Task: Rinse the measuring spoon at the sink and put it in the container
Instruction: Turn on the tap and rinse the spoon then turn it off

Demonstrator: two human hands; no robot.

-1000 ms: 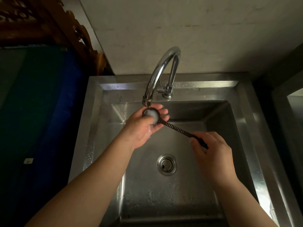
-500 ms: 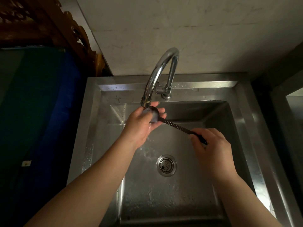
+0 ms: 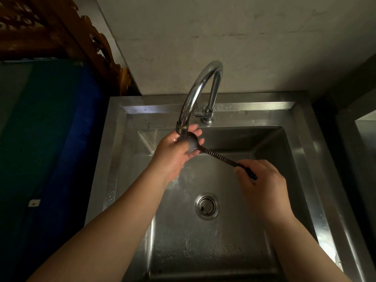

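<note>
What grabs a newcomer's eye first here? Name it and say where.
The curved tap arching over the steel sink, dead centre. Right under its spout, the left hand cups the spoon bowl, while the right hand pinches the handle end. Below them sits the round drain.

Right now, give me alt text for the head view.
Right hand grips the measuring spoon by its handle end while the left hand cups its bowl under the faucet spout, above a steel sink with a drain strainer.
</note>
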